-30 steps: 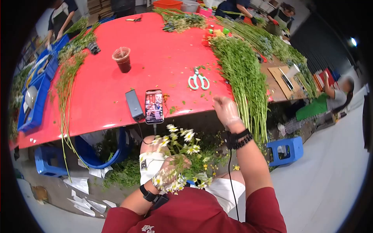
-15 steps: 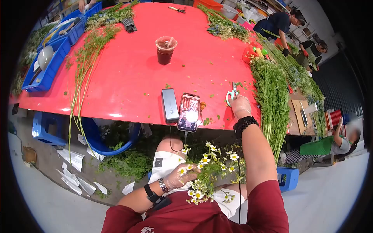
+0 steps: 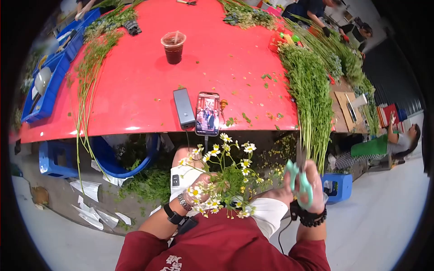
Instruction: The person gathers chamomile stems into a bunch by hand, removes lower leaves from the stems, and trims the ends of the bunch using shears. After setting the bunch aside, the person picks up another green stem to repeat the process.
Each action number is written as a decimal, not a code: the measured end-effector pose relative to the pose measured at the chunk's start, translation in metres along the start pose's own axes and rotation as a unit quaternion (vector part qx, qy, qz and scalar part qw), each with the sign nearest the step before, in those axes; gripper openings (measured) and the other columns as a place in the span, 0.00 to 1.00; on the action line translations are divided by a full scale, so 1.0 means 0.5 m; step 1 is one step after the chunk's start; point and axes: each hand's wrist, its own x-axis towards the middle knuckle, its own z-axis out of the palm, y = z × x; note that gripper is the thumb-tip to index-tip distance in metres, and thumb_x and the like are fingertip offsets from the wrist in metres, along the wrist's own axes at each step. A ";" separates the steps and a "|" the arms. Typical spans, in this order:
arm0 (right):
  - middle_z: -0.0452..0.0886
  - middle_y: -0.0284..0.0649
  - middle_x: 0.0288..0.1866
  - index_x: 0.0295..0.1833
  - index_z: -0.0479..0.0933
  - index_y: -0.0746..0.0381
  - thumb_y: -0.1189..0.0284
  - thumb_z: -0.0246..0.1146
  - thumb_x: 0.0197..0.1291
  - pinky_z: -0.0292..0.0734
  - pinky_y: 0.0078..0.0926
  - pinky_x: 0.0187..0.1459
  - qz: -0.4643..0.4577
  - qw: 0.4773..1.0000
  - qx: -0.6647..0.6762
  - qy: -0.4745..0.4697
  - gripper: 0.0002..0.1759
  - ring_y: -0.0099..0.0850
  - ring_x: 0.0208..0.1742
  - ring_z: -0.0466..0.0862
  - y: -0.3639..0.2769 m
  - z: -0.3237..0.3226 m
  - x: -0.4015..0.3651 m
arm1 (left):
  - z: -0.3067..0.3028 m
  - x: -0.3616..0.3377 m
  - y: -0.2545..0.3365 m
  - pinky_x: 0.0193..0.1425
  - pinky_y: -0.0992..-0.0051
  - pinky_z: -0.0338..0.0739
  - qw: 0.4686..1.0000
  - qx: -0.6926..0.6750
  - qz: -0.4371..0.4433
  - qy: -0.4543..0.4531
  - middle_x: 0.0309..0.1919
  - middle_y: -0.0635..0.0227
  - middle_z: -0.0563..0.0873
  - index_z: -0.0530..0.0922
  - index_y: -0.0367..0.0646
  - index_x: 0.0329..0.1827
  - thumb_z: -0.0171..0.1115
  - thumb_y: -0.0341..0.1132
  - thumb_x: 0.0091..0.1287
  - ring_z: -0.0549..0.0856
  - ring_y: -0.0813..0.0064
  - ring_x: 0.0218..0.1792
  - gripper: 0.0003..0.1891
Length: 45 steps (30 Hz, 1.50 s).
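My left hand (image 3: 198, 190), in a clear glove with a watch at the wrist, is closed around a bunch of chamomile flowers (image 3: 228, 180), white with yellow centres, over my lap. Its fingers are partly hidden by the blooms. To the right, my right hand (image 3: 316, 186) grips scissors (image 3: 304, 187) by their mint-green handles, blades pointing up and away from me. The scissors are off the table, apart from the flowers. Just past the bouquet, a lit phone (image 3: 208, 113) and a grey power bank (image 3: 184, 108) lie at the near edge of the red table (image 3: 131, 95).
An iced dark drink (image 3: 173, 50) stands on the table. Long green stems (image 3: 309, 95) are piled at the right edge, more hang over the left (image 3: 88, 90). Blue crates (image 3: 52, 90) line the left side; a blue tub (image 3: 113, 162) sits below. Other people work at the right.
My right hand has picked the scissors up off the table and drawn them back towards my lap. The flowers in my left hand have shifted slightly left, and the view has moved.
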 end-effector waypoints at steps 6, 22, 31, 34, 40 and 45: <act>0.76 0.35 0.40 0.74 0.68 0.67 0.52 0.82 0.56 0.79 0.26 0.39 0.013 0.907 -0.139 -0.397 0.50 0.25 0.37 0.80 -0.008 -0.036 -0.066 | 0.085 -0.014 0.018 0.62 0.69 0.83 0.968 -0.226 0.046 -0.099 0.49 0.61 0.86 0.79 0.36 0.56 0.65 0.28 0.74 0.88 0.67 0.54 0.11; 0.70 0.25 0.30 0.74 0.65 0.71 0.80 0.66 0.65 0.66 0.18 0.30 0.075 0.882 -0.005 -0.465 0.32 0.16 0.28 0.68 -0.002 -0.054 -0.161 | 0.145 -0.019 -0.025 0.68 0.62 0.78 0.978 -0.114 -0.101 -0.139 0.54 0.65 0.83 0.79 0.40 0.56 0.80 0.37 0.61 0.84 0.65 0.60 0.24; 0.69 0.25 0.28 0.76 0.64 0.72 0.80 0.64 0.69 0.66 0.17 0.29 0.086 0.894 0.082 -0.432 0.32 0.15 0.27 0.68 0.019 -0.068 -0.182 | 0.151 -0.029 -0.023 0.67 0.60 0.76 0.991 -0.039 -0.107 -0.070 0.56 0.65 0.82 0.82 0.40 0.58 0.79 0.35 0.59 0.83 0.65 0.61 0.24; 0.70 0.26 0.27 0.75 0.65 0.73 0.79 0.65 0.70 0.67 0.17 0.29 0.058 0.893 0.060 -0.442 0.31 0.15 0.26 0.69 0.016 -0.069 -0.179 | 0.132 -0.007 -0.015 0.66 0.61 0.77 0.980 -0.003 -0.128 -0.152 0.56 0.65 0.82 0.82 0.41 0.57 0.81 0.40 0.58 0.83 0.67 0.60 0.26; 0.72 0.26 0.27 0.76 0.66 0.73 0.80 0.65 0.70 0.68 0.16 0.29 0.129 0.896 0.096 -0.414 0.31 0.14 0.26 0.71 0.007 -0.070 -0.188 | 0.112 -0.003 -0.033 0.70 0.60 0.73 0.980 0.056 -0.115 -0.153 0.56 0.67 0.80 0.81 0.43 0.57 0.78 0.35 0.61 0.79 0.66 0.63 0.22; 0.76 0.30 0.31 0.78 0.64 0.73 0.83 0.70 0.64 0.74 0.18 0.30 0.043 0.909 0.038 -0.413 0.38 0.17 0.29 0.76 0.001 -0.073 -0.195 | 0.134 0.011 -0.033 0.69 0.58 0.74 0.983 -0.080 -0.087 -0.138 0.56 0.67 0.81 0.81 0.43 0.56 0.77 0.35 0.64 0.82 0.62 0.62 0.19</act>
